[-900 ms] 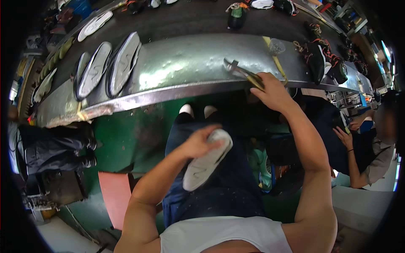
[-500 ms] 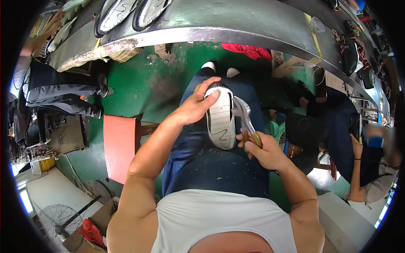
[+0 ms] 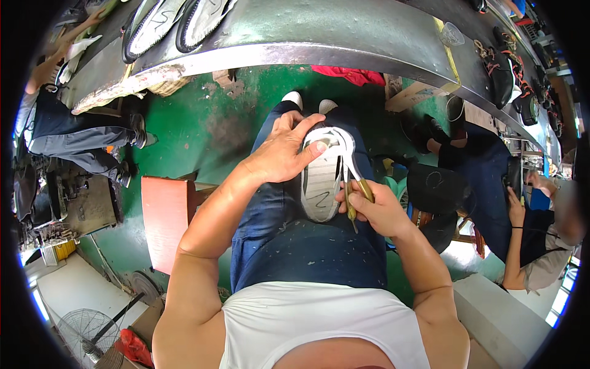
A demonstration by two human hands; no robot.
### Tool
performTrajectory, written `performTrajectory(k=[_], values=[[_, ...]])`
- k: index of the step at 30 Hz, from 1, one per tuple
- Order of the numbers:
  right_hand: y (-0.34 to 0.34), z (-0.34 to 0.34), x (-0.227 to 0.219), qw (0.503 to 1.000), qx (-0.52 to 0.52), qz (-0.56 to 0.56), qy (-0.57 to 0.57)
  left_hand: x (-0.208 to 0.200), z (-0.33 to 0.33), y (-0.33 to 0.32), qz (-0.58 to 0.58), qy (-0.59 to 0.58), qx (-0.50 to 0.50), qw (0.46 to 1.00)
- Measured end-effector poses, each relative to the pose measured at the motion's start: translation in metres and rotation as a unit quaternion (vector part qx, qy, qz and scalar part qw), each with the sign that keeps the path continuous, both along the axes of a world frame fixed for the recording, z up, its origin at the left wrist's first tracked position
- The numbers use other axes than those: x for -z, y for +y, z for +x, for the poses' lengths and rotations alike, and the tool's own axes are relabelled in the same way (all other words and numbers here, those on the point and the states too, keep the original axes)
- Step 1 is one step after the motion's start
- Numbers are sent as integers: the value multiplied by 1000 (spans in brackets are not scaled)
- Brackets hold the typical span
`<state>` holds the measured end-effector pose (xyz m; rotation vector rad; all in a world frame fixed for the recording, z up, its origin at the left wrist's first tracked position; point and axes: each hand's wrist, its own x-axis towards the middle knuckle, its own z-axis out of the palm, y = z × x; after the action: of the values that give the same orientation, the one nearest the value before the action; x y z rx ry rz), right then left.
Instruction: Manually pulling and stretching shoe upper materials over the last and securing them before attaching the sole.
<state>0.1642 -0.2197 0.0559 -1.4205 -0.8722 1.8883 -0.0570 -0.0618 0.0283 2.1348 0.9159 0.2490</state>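
Observation:
An upturned shoe (image 3: 321, 192) rests on my dark-trousered lap, its pale striped underside facing up with a dark wavy mark near the close end. My left hand (image 3: 284, 149) grips its far end from the left, the thumb pressed over the underside near the edge. In my right hand (image 3: 376, 208) is a pair of lasting pincers (image 3: 348, 152), held by its yellowish handles. The curved metal head lies over the shoe's far right part, close to my left thumb. Whether the jaws bite the shoe's edge I cannot tell.
A metal workbench (image 3: 276, 54) runs across ahead, with shoes (image 3: 206, 24) at its left and dark shoes (image 3: 501, 74) at its right. An orange-topped stool (image 3: 165, 221) stands at my left. A co-worker (image 3: 550, 246) sits at the right; a wire fan (image 3: 89, 329) is lower left.
The pincers have moved from the shoe's right side up over its far end, their head turned leftward. My left hand has shifted slightly at that end. The whole view has shifted a little.

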Motion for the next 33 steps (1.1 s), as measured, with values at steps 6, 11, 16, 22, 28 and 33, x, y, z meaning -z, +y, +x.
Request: performTrajectory(k=[6,11,16,22,28,33], values=[[15,28,-10,997,-40,44,-48,41,20,2,-124,-190,8,974],[12,21,13,988,-34,20,-150,44,33,3,-218,-225,-19,949],[1,2,75,943,51,199,-262,60,41,10,-299,-288,-25,909],[-1,14,30,909,-37,196,-366,52,40,15,-427,-286,-25,857],[13,36,20,931,-120,132,-319,68,54,12,-415,-274,-138,856],[0,37,9,991,16,75,-110,45,43,14,-311,-345,-81,882]])
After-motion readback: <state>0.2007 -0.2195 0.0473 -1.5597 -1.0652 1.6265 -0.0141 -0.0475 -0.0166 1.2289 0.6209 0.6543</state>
